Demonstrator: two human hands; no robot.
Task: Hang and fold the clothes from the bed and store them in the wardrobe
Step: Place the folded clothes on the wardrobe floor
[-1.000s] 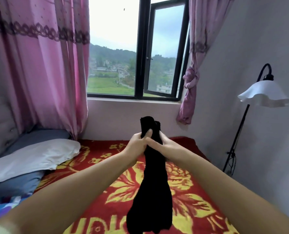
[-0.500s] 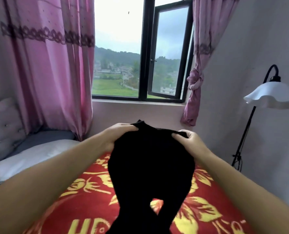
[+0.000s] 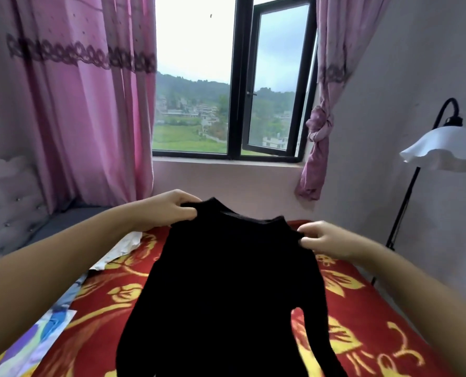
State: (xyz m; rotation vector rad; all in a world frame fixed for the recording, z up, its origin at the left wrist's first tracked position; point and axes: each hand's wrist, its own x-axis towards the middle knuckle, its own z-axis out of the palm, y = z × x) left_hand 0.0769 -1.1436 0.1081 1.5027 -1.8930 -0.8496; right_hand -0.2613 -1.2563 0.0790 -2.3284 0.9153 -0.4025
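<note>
Black top [image 3: 234, 289] hung spread over the red bed [image 3: 362, 317]. My left hand [image 3: 169, 210] and right hand [image 3: 324, 240] each pinched a shoulder. I judged it early: not folded or hung, wardrobe out of view.

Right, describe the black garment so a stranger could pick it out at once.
Start at the bed with the red bedspread patterned with yellow flowers below the black-framed window. Held up over its middle is a black long-sleeved top, gripped at one shoulder by the left hand and at the other by the right hand. It is the only plain black cloth there.
</note>
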